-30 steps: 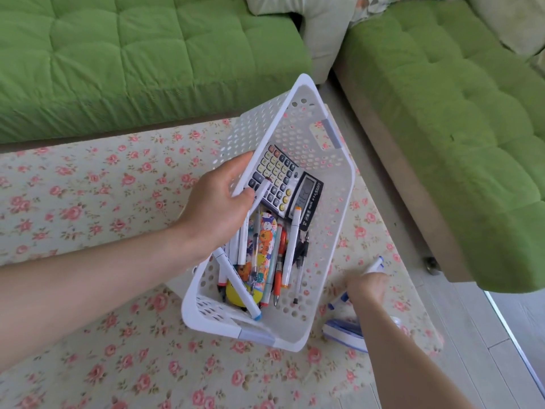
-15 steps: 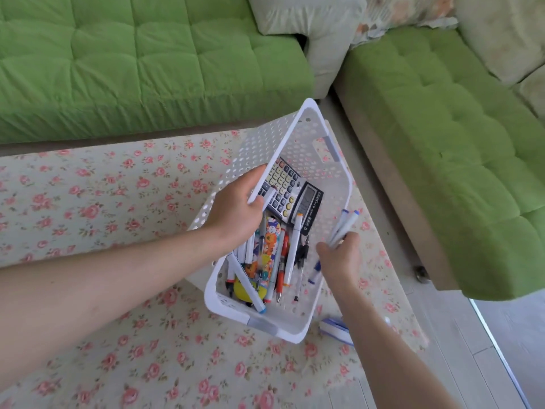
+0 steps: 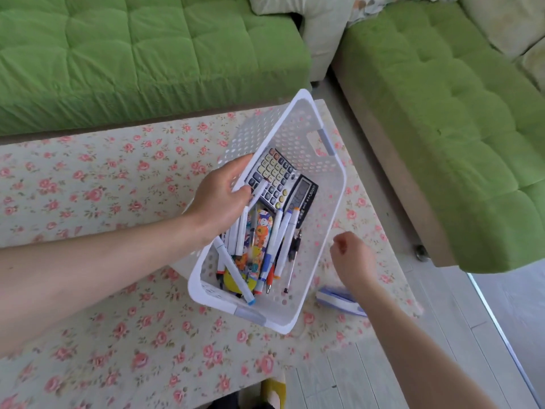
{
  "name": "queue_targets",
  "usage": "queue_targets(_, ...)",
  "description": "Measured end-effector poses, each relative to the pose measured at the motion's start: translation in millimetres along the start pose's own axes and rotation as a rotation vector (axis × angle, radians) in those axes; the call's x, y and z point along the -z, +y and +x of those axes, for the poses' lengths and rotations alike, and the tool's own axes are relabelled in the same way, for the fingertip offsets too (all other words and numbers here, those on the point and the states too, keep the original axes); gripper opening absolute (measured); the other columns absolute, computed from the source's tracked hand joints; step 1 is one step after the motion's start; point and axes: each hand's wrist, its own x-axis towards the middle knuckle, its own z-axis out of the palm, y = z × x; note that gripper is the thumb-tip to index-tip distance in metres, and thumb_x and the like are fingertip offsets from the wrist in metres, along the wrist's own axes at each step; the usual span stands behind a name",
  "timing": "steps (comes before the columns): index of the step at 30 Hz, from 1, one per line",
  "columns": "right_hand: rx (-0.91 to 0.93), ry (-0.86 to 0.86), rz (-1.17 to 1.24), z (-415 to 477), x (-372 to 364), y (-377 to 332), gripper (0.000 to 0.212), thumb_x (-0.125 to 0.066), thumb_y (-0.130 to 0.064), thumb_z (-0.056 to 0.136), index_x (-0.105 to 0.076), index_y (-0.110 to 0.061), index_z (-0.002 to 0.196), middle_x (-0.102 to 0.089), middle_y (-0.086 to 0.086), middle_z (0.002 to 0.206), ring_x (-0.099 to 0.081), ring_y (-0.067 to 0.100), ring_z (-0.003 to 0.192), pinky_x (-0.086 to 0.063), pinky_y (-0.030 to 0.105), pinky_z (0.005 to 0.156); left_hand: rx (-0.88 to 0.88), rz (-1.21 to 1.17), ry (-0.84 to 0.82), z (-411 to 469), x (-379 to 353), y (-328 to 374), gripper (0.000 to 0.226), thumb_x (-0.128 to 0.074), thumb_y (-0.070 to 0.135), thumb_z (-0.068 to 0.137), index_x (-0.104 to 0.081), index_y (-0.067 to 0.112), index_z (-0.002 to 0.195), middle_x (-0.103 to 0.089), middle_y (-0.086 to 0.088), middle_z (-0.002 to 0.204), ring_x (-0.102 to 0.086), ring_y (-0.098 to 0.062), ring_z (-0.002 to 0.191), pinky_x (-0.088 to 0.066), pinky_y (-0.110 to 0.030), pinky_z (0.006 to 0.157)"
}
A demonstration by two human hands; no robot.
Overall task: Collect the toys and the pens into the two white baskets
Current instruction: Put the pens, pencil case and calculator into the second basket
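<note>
While the left hand point(image 3: 219, 199) grips the long side rim of the white basket point(image 3: 295, 128), thumb outside and fingers hooked over the edge, I see the basket held tilted above the floral rug point(image 3: 118, 187). Its contents have slid toward the lower end. A calculator point(image 3: 277, 178) lies higher up, just beside the gripping fingers. Below it is a heap of pens point(image 3: 283, 240) and markers, lying on and around a bright cartoon-print pencil case point(image 3: 261, 231), with something yellow point(image 3: 233, 280) under them at the bottom.

The right hand point(image 3: 352, 259) hangs just outside the basket's right rim, apart from it, with fingers curled in and nothing in them. Near that wrist, on the rug, lies a blue-and-white object point(image 3: 339, 299), too blurred for me to name. Green sofas point(image 3: 147, 54) border the rug at the back and right.
</note>
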Motion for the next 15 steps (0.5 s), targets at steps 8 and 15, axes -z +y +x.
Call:
queue_targets(8,-0.393,-0.029,0.136,-25,-8,64,0.042,-0.046,-0.027,0.093,-0.046,-0.009,0.055,-0.049,0.006,0.053,-0.042,0.018,0.048,-0.040,0.027,0.053,0.017,0.001,0.081,-22,-22,-2,0.054,-0.044,0.002,0.095,-0.035,0.026,0.142,-0.039,0.010,0.145,-0.033,-0.005,0.135,-0.028,0.005,0.086)
queue_targets(15,-0.996,0.008,1.147,-51,-53,74,0.044,-0.076,-0.031,0.075,-0.055,-0.008,0.106,-0.061,0.012,0.096,-0.063,0.024,0.073,-0.055,0.026,0.043,0.002,0.031,0.120,-27,-35,-2,0.053,-0.044,0.006,0.095,-0.035,0.028,0.142,-0.037,0.015,0.142,-0.051,0.023,0.073,-0.031,0.011,0.053)
